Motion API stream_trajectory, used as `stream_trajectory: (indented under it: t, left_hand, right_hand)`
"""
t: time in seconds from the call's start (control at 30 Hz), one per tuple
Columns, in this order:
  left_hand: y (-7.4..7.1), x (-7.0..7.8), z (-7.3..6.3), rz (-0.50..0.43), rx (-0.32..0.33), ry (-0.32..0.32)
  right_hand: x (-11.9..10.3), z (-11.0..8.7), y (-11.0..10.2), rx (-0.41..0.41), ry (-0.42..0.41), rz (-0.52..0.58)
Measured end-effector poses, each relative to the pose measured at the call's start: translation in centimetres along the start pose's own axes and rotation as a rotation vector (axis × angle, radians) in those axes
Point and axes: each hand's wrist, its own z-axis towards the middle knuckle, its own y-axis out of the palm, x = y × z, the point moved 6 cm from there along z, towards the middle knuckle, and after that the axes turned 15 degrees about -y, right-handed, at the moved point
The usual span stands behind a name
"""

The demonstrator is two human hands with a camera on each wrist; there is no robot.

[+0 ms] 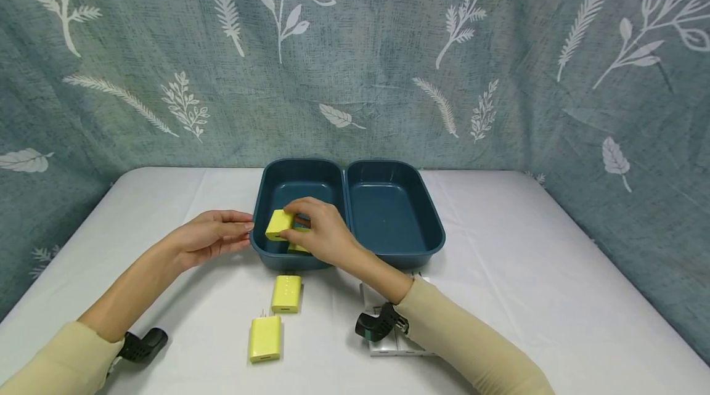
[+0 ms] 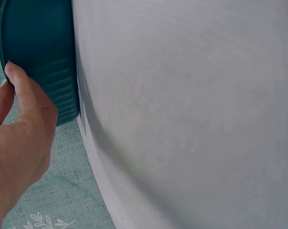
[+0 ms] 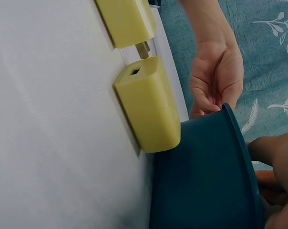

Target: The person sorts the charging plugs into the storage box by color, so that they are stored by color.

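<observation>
A yellow charger plug [image 1: 279, 225] is pinched between the thumb and fingers of my right hand [image 1: 327, 235], inside the left of two joined dark teal bins [image 1: 299, 262]. Under it, another yellow charger [image 1: 298, 241] lies in that bin, partly hidden by the hand. My left hand [image 1: 213, 238] touches the bin's left rim with its fingertips, the fingers fairly straight. In the left wrist view, the left hand [image 2: 25, 133] meets the outer wall near the rim. Two more yellow chargers, one nearer the bin [image 1: 286, 294] and one with prongs showing [image 1: 265, 338], lie on the table.
Beside it stands the right teal bin [image 1: 394, 216], with nothing visible inside. Several white chargers [image 1: 384, 346] sit on the white-covered table [image 1: 499, 296], partly hidden beneath my right forearm. A patterned teal curtain [image 1: 377, 93] hangs behind the table.
</observation>
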Motion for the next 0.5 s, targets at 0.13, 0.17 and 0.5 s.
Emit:
stream_trajectory:
  t: [0.13,0.17,0.5]
  left_hand:
    - [0.0,0.0,0.0,-0.007,0.001,-0.002]
    - [0.0,0.0,-0.1,-0.007,0.002,-0.002]
    - [-0.1,0.0,-0.1,-0.009,0.001,0.002]
  right_hand:
    - [-0.2,0.4,0.3,-0.025,0.003,-0.014]
    - [-0.3,0.6,0.3,-0.029,0.003,-0.019]
    - [-0.3,1.1,1.2,-0.135,0.069,-0.063]
